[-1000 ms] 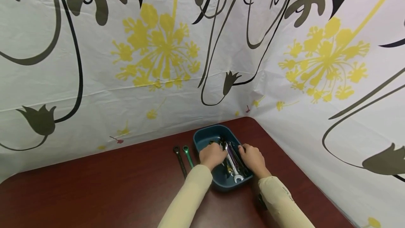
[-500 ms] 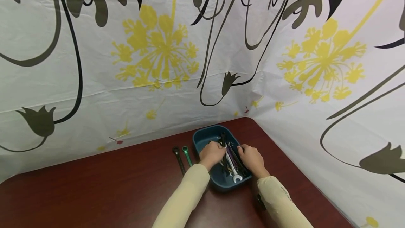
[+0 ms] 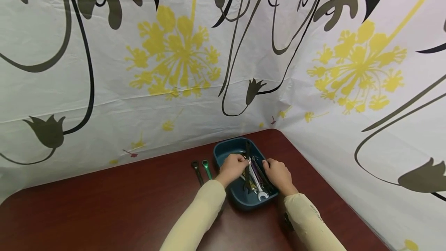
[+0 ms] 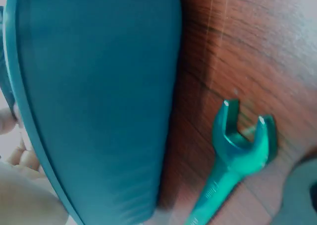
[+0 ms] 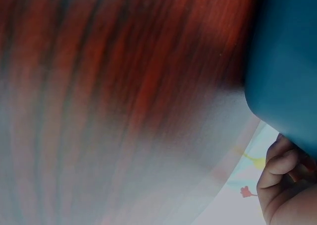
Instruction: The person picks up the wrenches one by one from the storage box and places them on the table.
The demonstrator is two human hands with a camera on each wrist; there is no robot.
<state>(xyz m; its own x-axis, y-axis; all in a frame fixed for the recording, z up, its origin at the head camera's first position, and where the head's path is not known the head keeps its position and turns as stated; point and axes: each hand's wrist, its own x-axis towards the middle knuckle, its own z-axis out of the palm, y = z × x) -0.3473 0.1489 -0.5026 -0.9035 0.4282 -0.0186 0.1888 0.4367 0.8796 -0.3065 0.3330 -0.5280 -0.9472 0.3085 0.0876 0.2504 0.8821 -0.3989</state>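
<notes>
The blue plastic bin (image 3: 240, 204) on the table holds several combination wrenches, one of them a silver wrench (image 3: 262, 195). My left hand (image 3: 231, 167) is over the bin and pinches a dark wrench (image 3: 247, 148), which points lengthwise along the bin. In the left wrist view the bin's wall (image 4: 94, 96) hides most of that hand. My right hand (image 3: 277, 173) grips the bin's right rim, with its curled fingers (image 5: 278, 166) showing below the bin in the right wrist view. Left of the bin lie a green wrench (image 3: 206, 165) and a dark wrench (image 3: 196, 169).
The reddish-brown wooden table (image 3: 104, 208) meets a white sheet (image 3: 104, 107) with flower prints along its back and right sides. A dark object (image 3: 287, 220) sits by the right sleeve, partly hidden. Close up, the green wrench's open end (image 4: 242, 155) faces the bin's wall.
The left hand has lifted the dark wrench among the others and drawn slightly back, so more of the wrench shows. The right hand has stayed on the bin's rim.
</notes>
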